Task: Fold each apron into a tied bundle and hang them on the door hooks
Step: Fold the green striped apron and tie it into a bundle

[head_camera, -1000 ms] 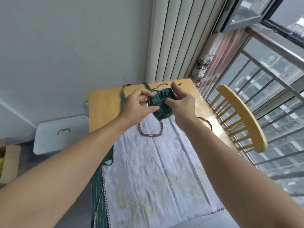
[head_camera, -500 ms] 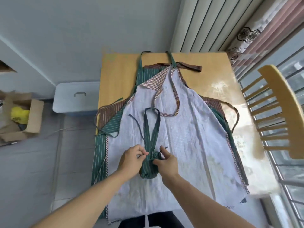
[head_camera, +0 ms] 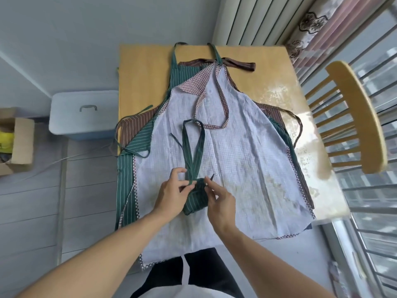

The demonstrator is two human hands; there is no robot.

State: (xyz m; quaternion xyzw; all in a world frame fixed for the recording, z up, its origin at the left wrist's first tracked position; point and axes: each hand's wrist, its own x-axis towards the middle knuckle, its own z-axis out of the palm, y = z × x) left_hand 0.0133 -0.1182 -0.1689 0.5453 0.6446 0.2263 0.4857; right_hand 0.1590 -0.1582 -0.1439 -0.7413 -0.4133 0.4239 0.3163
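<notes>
- Versus half a second ago: we are seeing the same top-down framing; the green striped bundle (head_camera: 196,197) is sitting in the same spot on the white checked apron (head_camera: 240,160), near its middle and toward the near end of the table (head_camera: 141,69).
- Our right hand (head_camera: 221,200) is now lifting slightly off the bundle's knot; before it was pressed closer to it.
- Left hand (head_camera: 171,195) is pinching the bundle's green tie with thumb and fingers curled, at the bundle's left top corner.
- Right-hand fingers are loosely curled, fingertips at the knot on a thin tie end; we cannot tell if they are actually gripping it.
- The bundle's neck loop (head_camera: 193,145) is lying stretched away from us over the white apron.
- Under the white apron we are seeing a green striped apron (head_camera: 126,173) and a brown striped apron (head_camera: 137,127) stacked.
- No readable writing or labels anywhere.
- Edges: aprons are overhanging the near and left table edges; a chair (head_camera: 356,117) is standing just beside the right edge, a white lidded bin (head_camera: 83,114) against the left edge, a cardboard box (head_camera: 19,143) further left.
</notes>
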